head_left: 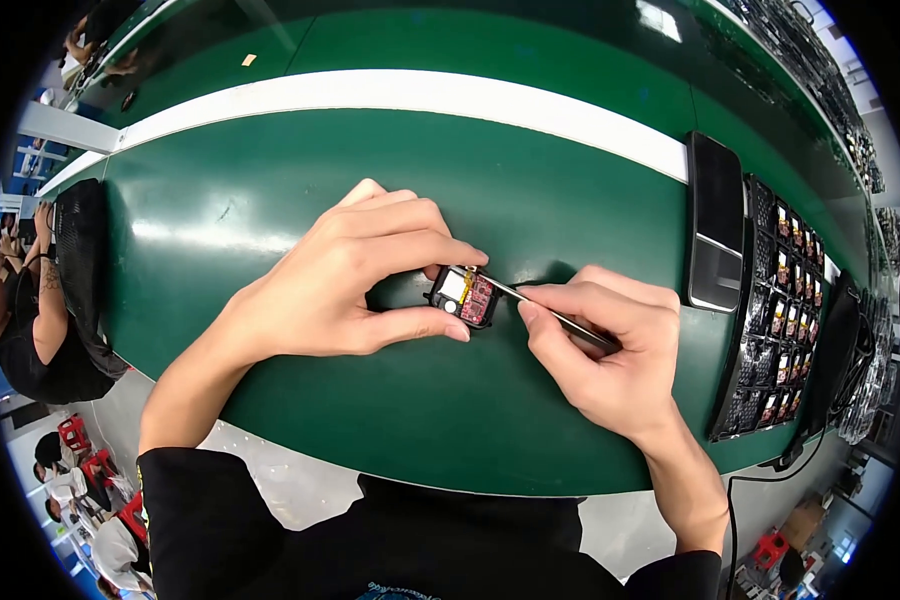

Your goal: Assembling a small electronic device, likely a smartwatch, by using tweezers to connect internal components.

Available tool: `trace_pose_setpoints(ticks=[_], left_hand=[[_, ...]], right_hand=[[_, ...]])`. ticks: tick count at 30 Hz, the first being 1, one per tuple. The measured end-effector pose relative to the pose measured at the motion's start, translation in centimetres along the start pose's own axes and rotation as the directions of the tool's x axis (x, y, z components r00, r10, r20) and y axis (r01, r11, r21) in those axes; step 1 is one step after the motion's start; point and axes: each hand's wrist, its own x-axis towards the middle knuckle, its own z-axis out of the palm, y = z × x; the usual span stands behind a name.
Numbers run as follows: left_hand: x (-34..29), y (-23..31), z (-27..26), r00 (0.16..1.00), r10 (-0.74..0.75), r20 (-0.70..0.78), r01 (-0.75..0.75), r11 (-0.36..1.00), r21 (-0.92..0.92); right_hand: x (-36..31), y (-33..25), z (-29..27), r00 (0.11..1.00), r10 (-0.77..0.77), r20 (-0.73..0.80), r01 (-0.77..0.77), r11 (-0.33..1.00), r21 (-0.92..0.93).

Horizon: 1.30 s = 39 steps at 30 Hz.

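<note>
Between the thumb and fingers of my left hand (370,265) is a small black electronic device (463,296), its inside exposed. A red circuit board, a silvery-white block and a bit of yellow tape show in it. My right hand (610,340) pinches a thin dark pair of tweezers (570,325), slanting up to the left. Their tip meets the device's upper right edge, close to my left index fingertip; whether it grips anything there is too small to tell. Both hands are low over the green bench (390,420).
Right of my hands stands a black box-like case (715,225). Beside it a black compartment tray (735,410) holds several similar small devices. A black cable (732,510) hangs off the bench's right end. A white strip (410,88) crosses the back; a person in black (45,340) sits at the left.
</note>
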Motion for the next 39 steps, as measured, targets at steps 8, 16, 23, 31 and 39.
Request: trace_pose_setpoints(ticks=[8,16,23,31,39], left_hand=[[0.2,0.2,-0.1,1.000,0.001,-0.006,-0.001,1.000,-0.007],[0.3,0.3,0.1,1.000,-0.008,-0.002,0.008,1.000,-0.007],[0.8,-0.1,-0.4,1.000,-0.020,0.000,0.020,1.000,-0.019],[0.6,0.1,-1.1,1.000,-0.023,0.019,0.024,1.000,-0.013],[0.2,0.9,0.6,0.999,0.022,-0.034,-0.024,0.997,-0.069]], right_hand=[[0.0,0.2,0.4,0.999,-0.045,0.007,0.045,0.999,-0.027],[-0.3,0.5,0.4,0.998,-0.069,-0.011,0.069,0.998,-0.012],[0.5,0.4,0.8,0.998,-0.053,-0.029,0.052,0.998,-0.029],[0.8,-0.5,0.7,0.999,-0.010,-0.037,0.010,1.000,-0.004],[-1.3,-0.4,0.3,0.996,-0.032,-0.078,0.030,0.999,-0.028]])
